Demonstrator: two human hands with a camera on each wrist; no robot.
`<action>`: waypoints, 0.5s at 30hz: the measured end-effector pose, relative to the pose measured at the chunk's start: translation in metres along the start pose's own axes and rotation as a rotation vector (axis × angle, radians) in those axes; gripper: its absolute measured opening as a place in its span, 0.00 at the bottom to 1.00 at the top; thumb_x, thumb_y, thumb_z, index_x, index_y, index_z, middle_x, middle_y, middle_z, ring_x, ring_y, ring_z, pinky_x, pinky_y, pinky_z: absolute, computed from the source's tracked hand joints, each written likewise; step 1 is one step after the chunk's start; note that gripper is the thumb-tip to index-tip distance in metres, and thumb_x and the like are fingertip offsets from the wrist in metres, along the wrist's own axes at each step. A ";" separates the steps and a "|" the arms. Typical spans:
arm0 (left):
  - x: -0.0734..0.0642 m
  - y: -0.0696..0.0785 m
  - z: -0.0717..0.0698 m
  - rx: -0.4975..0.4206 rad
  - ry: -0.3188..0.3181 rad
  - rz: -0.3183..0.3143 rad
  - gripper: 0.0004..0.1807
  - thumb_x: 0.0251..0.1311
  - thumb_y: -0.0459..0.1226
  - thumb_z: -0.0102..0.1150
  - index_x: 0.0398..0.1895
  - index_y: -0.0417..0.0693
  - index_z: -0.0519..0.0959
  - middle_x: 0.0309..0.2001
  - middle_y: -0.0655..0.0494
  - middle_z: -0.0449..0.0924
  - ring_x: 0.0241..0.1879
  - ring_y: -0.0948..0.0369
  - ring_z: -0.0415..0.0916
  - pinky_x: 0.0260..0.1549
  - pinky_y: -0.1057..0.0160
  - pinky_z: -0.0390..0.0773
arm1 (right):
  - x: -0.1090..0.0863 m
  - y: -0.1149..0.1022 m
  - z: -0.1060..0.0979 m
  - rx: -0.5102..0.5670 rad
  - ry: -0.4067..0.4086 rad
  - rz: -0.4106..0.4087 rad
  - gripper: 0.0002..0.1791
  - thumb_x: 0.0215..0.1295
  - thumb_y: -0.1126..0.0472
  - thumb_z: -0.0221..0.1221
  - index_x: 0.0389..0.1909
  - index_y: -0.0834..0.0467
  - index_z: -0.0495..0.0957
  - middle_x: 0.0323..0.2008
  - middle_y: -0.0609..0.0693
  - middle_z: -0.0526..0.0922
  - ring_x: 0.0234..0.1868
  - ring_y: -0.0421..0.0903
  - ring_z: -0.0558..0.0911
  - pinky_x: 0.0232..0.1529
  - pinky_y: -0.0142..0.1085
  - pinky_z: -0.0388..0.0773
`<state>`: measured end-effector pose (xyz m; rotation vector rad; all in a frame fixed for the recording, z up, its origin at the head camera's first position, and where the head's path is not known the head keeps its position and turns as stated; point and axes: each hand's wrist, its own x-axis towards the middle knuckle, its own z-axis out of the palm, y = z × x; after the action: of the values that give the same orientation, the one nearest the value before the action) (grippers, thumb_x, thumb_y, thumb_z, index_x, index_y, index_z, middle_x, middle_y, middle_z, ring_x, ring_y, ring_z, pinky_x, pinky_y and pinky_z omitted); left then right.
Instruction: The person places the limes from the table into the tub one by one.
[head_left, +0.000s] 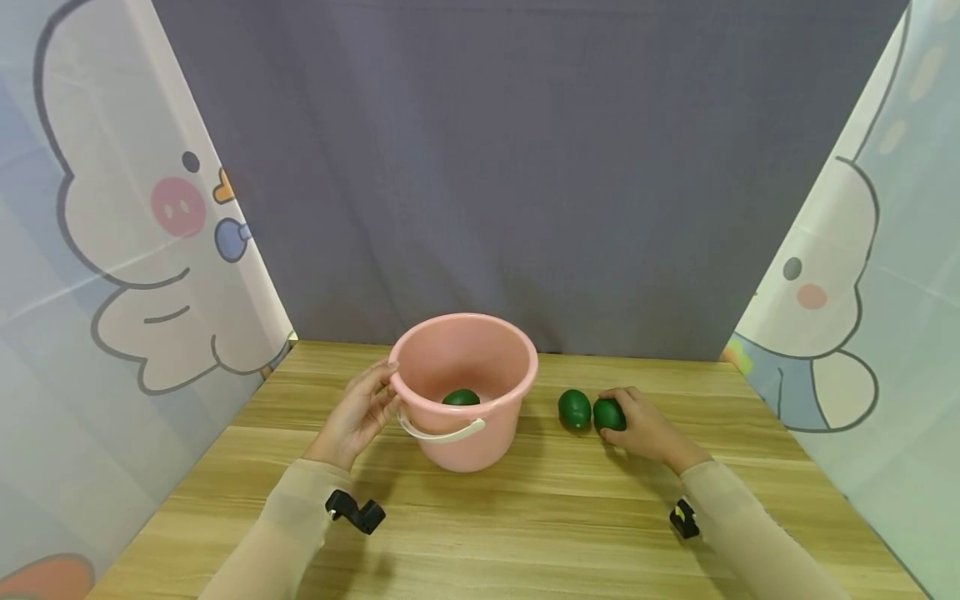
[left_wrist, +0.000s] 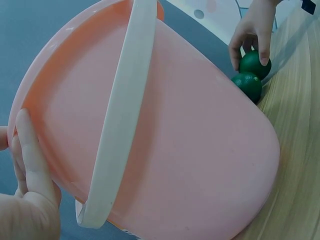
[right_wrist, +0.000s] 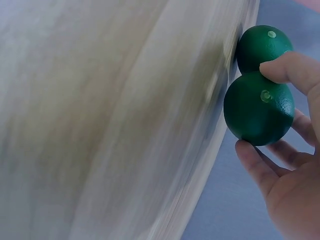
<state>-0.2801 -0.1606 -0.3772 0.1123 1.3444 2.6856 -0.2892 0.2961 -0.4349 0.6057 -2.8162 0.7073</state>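
We see the left hand [head_left: 360, 417] gripping the rim of a round pink plastic bucket [head_left: 476, 454], 1 dark-green rounded lime [head_left: 461, 397] inside it, and, right of the bucket, the right hand [head_left: 641, 426] pinching 1 glossy oval green lime [head_left: 607, 415] beside 1 matching oval green lime [head_left: 574, 410].

Pale yellow-brown wood-grain worktop [head_left: 480, 546]. On it: round pink plastic bucket [head_left: 498, 429], white strap-like handle [head_left: 441, 436]. Near bucket, one glossy dark-green oval fruit [head_left: 574, 410], a matching fruit [head_left: 606, 414] beside it.
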 end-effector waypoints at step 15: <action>0.002 -0.001 0.000 -0.011 -0.002 -0.007 0.09 0.74 0.33 0.52 0.53 0.42 0.72 0.39 0.54 0.72 0.30 0.66 0.76 0.26 0.78 0.84 | -0.003 -0.001 -0.004 -0.001 0.038 0.004 0.31 0.60 0.64 0.69 0.62 0.67 0.70 0.54 0.70 0.71 0.45 0.58 0.79 0.40 0.52 0.85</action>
<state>-0.2818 -0.1600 -0.3778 0.1091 1.3271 2.6859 -0.2860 0.2980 -0.4315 0.5796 -2.7834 0.7110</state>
